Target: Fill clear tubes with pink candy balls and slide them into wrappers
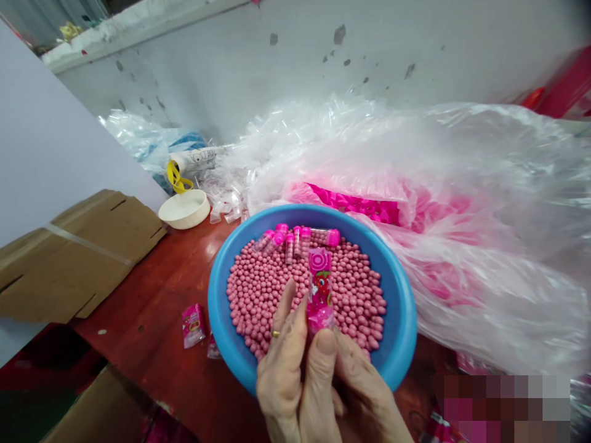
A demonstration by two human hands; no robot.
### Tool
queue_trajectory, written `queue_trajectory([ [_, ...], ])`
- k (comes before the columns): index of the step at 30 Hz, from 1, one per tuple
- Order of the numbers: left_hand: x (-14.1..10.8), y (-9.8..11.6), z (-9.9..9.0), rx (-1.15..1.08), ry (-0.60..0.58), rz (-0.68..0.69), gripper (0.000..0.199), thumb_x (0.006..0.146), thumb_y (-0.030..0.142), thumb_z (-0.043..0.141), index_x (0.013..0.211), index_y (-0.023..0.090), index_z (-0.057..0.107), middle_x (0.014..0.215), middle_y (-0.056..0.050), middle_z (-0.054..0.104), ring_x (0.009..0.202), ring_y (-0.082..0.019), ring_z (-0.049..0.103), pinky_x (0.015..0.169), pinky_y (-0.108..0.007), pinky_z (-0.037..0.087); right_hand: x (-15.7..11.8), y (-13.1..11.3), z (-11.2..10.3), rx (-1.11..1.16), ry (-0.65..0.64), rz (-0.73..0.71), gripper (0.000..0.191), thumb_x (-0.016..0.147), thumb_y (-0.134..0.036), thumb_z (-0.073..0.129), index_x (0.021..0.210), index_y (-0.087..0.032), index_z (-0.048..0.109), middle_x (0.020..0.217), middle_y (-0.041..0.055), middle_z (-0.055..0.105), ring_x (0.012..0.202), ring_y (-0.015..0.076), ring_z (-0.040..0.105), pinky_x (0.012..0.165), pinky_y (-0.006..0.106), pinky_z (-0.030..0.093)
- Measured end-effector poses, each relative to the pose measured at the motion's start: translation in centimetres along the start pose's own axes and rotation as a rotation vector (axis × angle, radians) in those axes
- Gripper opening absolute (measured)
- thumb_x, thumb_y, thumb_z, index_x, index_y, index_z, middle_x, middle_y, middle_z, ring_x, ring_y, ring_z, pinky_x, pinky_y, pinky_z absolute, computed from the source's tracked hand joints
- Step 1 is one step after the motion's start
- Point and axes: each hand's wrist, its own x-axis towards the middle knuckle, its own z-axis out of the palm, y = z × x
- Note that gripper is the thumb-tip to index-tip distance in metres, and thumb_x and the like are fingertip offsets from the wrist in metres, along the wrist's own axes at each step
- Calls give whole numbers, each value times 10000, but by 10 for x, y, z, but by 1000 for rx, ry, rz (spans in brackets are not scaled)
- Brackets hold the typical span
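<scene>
A small pink candy packet (pixel 320 286) with a red strawberry cartoon stands upright between my two hands, over a blue basin (pixel 217 289). My left hand (pixel 286 363) grips the packet's lower left side, a gold ring on one finger. My right hand (pixel 362 384) presses against the packet's lower end from the right, its fingertips partly hidden. Round pink candy balls (pixel 268 289) fill the basin. Near its far rim, several clear tubes with bright pink caps (pixel 298 240) rest on the balls; some contain pink balls.
On the red table (pixel 138 344), another pink packet (pixel 192 325) lies left of the basin. Beyond are a white round lid (pixel 184 209), yellow tape (pixel 178 177) and loose clear tubes (pixel 228 191). Flattened cardboard (pixel 87 252) is at left; plastic bags (pixel 484 264) with pink pieces crowd the right.
</scene>
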Motion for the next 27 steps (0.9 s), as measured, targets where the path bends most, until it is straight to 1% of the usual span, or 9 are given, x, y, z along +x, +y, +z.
queue_trajectory([
  [3,0,-2,-1,-96,-17,-52,286,630,314,781,912,267,757,1060,-37,726,856,-269,685,660,-301,569,0,-3,5,133,-59,216,336,658,-452,762,683,-172,579,558,-64,428,431,28,282,410,135,247],
  [6,8,-3,-7,-230,-37,-109,217,636,339,779,830,243,770,877,-46,763,767,-220,693,639,-254,564,2,1,3,130,-175,177,379,710,-507,703,673,-173,528,500,-80,374,412,31,226,399,147,182],
  [8,16,-2,-10,-289,-72,-160,184,614,348,795,752,228,772,737,-35,758,671,-171,687,620,-214,558,3,6,0,103,-233,137,394,768,-536,630,663,-182,492,469,-83,349,404,38,212,399,157,176],
  [10,23,1,-11,-336,-153,-250,188,567,339,824,699,219,767,594,-7,723,495,-111,631,500,-172,532,4,8,-4,91,-268,142,397,810,-550,570,669,-192,472,459,-85,332,400,45,203,403,167,191],
  [12,29,4,-11,-390,-227,-346,201,521,317,849,674,221,761,526,14,694,398,-76,570,407,-146,487,4,9,-6,94,-283,162,384,832,-542,543,683,-195,474,471,-85,322,404,50,192,405,175,202],
  [15,32,10,-10,-465,-254,-415,209,486,279,867,659,238,758,582,8,720,464,-96,620,469,-170,526,4,6,-8,97,-297,187,362,847,-524,533,708,-192,494,488,-86,308,409,52,168,404,177,199],
  [20,33,10,-15,-434,-309,-384,196,505,268,861,675,268,765,606,6,728,524,-131,658,617,-256,581,3,5,-9,75,-325,175,381,836,-542,538,682,-200,469,485,-83,314,417,57,180,419,187,211],
  [24,35,3,-22,-410,-319,-362,208,532,232,849,720,272,770,639,-3,737,563,-152,673,626,-268,580,4,6,-5,71,-285,150,384,811,-551,570,691,-195,489,468,-87,322,407,48,192,411,183,200],
  [27,39,0,-27,-422,-345,-283,178,600,359,803,745,260,773,703,-22,753,576,-152,670,576,-242,562,4,7,2,18,-204,112,395,779,-556,611,689,-184,513,462,-86,353,396,35,234,402,179,173],
])
